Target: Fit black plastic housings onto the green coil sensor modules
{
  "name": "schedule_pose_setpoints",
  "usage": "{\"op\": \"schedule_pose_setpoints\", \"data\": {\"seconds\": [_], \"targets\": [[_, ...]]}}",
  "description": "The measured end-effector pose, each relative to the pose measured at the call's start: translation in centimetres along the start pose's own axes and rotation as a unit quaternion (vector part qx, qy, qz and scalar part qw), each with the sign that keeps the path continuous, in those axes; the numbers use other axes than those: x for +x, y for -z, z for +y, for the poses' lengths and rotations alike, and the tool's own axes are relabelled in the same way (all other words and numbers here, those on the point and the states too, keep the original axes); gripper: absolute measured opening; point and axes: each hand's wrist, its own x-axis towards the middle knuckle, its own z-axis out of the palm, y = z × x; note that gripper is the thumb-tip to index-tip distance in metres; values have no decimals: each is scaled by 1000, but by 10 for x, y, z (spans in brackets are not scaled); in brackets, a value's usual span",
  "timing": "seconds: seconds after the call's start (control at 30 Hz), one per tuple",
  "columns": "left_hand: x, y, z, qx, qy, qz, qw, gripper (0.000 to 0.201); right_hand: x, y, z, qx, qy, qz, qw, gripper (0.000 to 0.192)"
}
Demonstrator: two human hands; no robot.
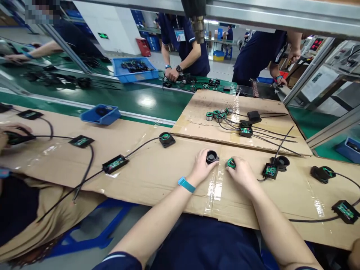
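Note:
My left hand (200, 167) is closed around a black round housing (211, 157) with an open top, resting on the cardboard (180, 176). Just to its right, my right hand (243, 173) grips a small round part with a green circuit board (231, 163) between thumb and fingers. The two pieces are a short gap apart. Right of my right hand lies a black box with a circuit board (270, 170), a cable attached, against another black round housing (282, 162).
A raised cardboard sheet (197, 108) holds several round motor parts (219, 115) and wired black boxes (245, 129). Wired assemblies lie left and right. A blue bin (101, 115) stands back left. A metal bar (253, 15) crosses overhead. Co-workers stand opposite; another person's hand (17, 133) works at left.

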Motion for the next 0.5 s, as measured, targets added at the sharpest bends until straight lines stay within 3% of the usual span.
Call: {"op": "schedule_pose_setpoints", "data": {"seconds": [0.13, 0.2, 0.33, 0.5], "targets": [[-1, 4, 5, -44, -40, -25, 998, 49, -6, -9, -6, 129, 25, 175, 976, 51], [-2, 1, 7, -50, -49, -38, 997, 51, -12, -11, -10, 172, 64, 220, 958, 49], [-7, -7, 10, -41, -109, -51, 992, 49, -19, -16, -18, 177, 144, 223, 948, 43], [-9, -11, 11, 20, -150, -43, 988, 45, -21, -26, -22, 126, 108, 220, 961, 40]]}}
